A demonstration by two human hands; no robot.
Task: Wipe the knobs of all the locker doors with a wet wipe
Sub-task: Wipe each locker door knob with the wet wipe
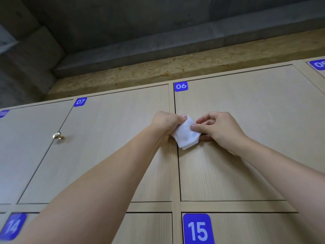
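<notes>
Two hands are all we have raised against the lockers. At far left a brass knob (57,135) sits on the door beside door 07 (109,147). Our left hand (166,122) grips the white wipe (186,133) over the seam between doors; our right hand (219,128) pinches its other edge, in front of door 06 (246,138).
</notes>
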